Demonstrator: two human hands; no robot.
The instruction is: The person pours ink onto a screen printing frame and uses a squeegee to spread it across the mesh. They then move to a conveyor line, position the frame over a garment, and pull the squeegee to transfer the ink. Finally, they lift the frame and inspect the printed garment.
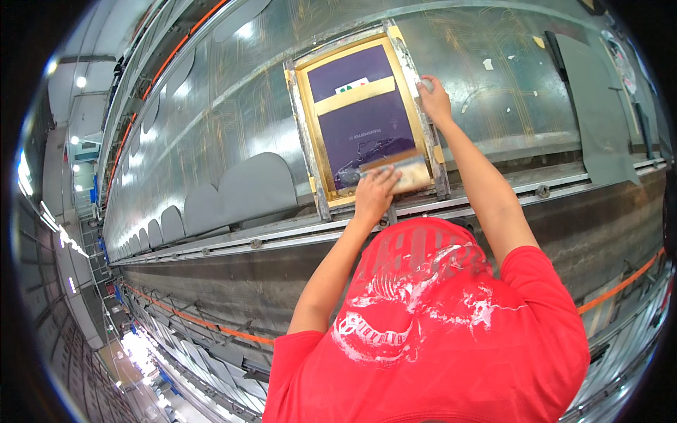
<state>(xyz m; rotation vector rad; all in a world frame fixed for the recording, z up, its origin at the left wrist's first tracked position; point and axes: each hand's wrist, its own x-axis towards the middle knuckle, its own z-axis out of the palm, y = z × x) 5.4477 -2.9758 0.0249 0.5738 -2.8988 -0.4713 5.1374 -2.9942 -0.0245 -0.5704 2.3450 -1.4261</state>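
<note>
A screen-printing frame (305, 120) with a metal rim, yellow taped border and purple mesh lies on the long table in front of me. My left hand (374, 194) grips a wooden-backed squeegee (412, 174) that sits across the near end of the mesh. Dark ink is smeared just beyond the blade. My right hand (434, 100) is closed over the frame's right rail near its far end. A yellow tape strip (355, 96) crosses the upper mesh.
The glossy printing table (233, 106) runs far to the left, with a row of grey fabric pieces (255, 187) along its near side. A dark grey panel (599, 106) lies at the right. A metal rail (282, 236) edges the table; my red shirt (430, 331) fills the foreground.
</note>
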